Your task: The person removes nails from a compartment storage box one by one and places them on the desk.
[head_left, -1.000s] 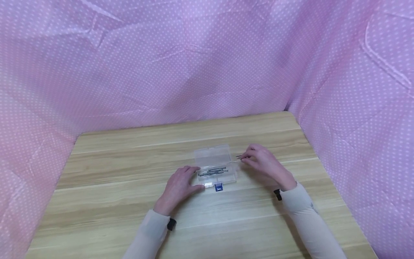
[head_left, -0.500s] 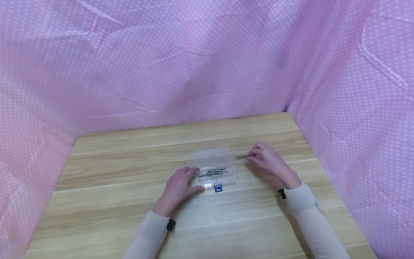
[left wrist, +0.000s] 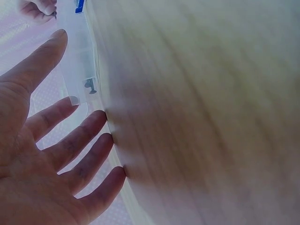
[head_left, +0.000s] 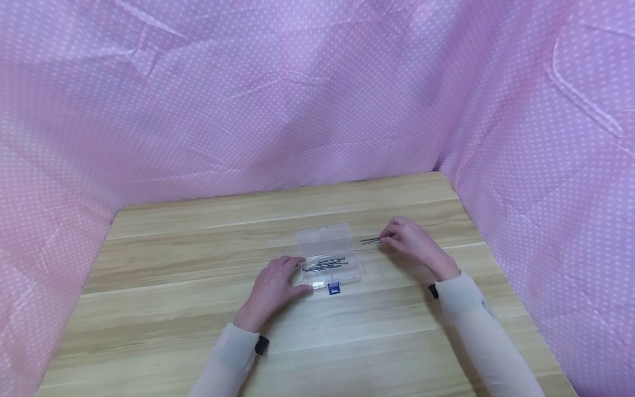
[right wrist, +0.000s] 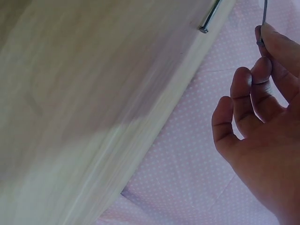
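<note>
Right grip [head_left: 415, 245]: thumb and forefinger are pinching a nail [right wrist: 265, 16] near its head.
Loose nail [right wrist: 210, 18]: is lying on the desk [head_left: 173, 275], just beside the right grip.
Left grip [head_left: 274, 282]: fingers are resting spread wide, touching the box [head_left: 353, 271].
Box: is sitting between both grips, holding several nails [head_left: 324, 265].
Lid [head_left: 324, 240]: is lying open, past the left fingertips.
Latch [head_left: 334, 288]: is jutting out blue, right of the left grip.
Cloth [head_left: 248, 110]: is hanging pink beyond both grips.
</note>
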Available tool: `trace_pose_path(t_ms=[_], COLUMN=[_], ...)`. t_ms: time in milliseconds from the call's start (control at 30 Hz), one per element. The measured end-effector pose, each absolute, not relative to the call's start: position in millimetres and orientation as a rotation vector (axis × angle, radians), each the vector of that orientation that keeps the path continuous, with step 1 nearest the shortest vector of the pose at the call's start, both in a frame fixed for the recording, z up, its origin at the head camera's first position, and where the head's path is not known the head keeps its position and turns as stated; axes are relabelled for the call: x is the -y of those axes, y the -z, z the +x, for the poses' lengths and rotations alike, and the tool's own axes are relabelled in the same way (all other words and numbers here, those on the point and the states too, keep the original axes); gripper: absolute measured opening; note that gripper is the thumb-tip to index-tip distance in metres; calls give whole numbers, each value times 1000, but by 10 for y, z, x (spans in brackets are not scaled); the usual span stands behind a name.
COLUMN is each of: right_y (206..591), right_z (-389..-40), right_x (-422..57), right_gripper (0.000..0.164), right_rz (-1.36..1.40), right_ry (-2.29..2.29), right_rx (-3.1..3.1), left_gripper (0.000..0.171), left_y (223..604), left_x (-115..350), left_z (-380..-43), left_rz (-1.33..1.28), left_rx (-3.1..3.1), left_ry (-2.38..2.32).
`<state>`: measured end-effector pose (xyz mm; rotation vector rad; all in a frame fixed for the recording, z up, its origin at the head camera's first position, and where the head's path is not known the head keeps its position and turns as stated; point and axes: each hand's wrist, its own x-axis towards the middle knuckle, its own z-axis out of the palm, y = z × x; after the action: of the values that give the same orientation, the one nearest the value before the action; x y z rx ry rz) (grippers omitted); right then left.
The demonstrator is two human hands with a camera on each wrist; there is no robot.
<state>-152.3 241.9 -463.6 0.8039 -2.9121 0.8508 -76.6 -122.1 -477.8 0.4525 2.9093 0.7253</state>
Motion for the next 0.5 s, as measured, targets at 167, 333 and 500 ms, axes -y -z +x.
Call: trace_pose_path(t_ms=[167, 333, 500], right_y=[4649, 4694, 4704], right_z=[-1583, -1647, -1676], right_x=[-2420, -2416, -2408], right_gripper=[9, 9, 10], right_rz=[811, 822, 829], right_ry=[-822, -794, -776], right_rx=[2961, 2982, 3000], left_gripper=[72, 72, 72], left_y=[4772, 4767, 4765], left_x=[1223, 1227, 1229], left_z=[-770, -772, -777], left_rz=[448, 442, 448], left_rx=[-2905, -2901, -2899], left_ry=[-732, -733, -733])
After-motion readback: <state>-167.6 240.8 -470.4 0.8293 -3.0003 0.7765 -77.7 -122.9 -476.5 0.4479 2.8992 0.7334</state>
